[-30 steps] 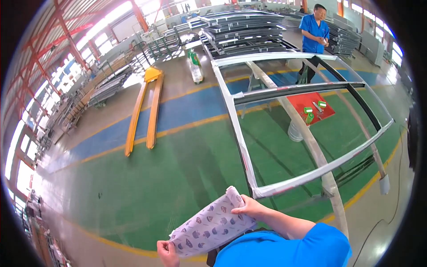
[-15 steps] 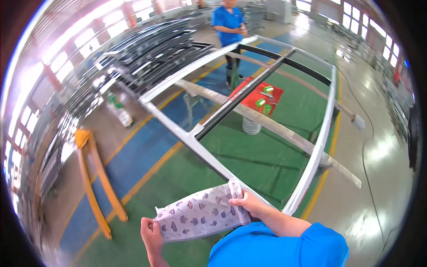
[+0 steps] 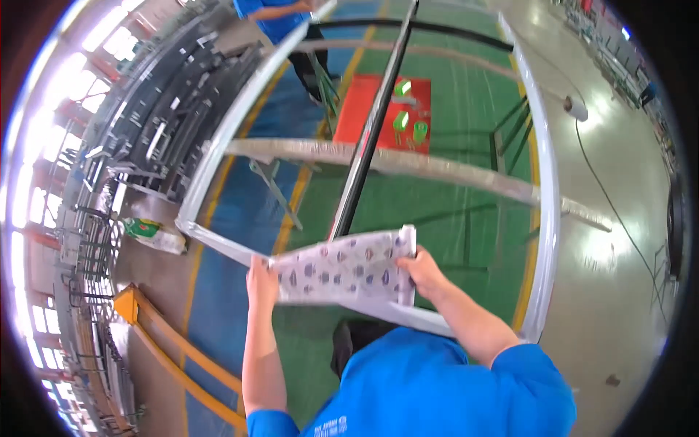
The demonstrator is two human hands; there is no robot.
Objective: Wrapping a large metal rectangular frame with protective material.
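A white cloth (image 3: 341, 271) printed with small dark pictures is stretched between my hands, over the near edge of a large white window-like frame (image 3: 546, 218). My left hand (image 3: 262, 280) pinches its left end. At the other end, where the cloth is rolled or folded over, my right hand (image 3: 422, 272) grips it with the thumb on top. Part of the frame's near side is hidden behind the cloth. A dark bar (image 3: 370, 135) runs away from me down the middle of the frame.
Wrapped beams (image 3: 466, 172) on stands carry the frame. Beneath it lies a red board (image 3: 352, 109) with green items. Yellow pallet-jack forks (image 3: 186, 357) are at lower left. A co-worker (image 3: 280, 25) stands at the far left corner, near stacked dark profiles (image 3: 193, 95). A cable crosses the right floor.
My hands have raised the cloth and moved it farther forward, over the frame's near side. It hangs more level and tauter. My view has turned and tipped downward.
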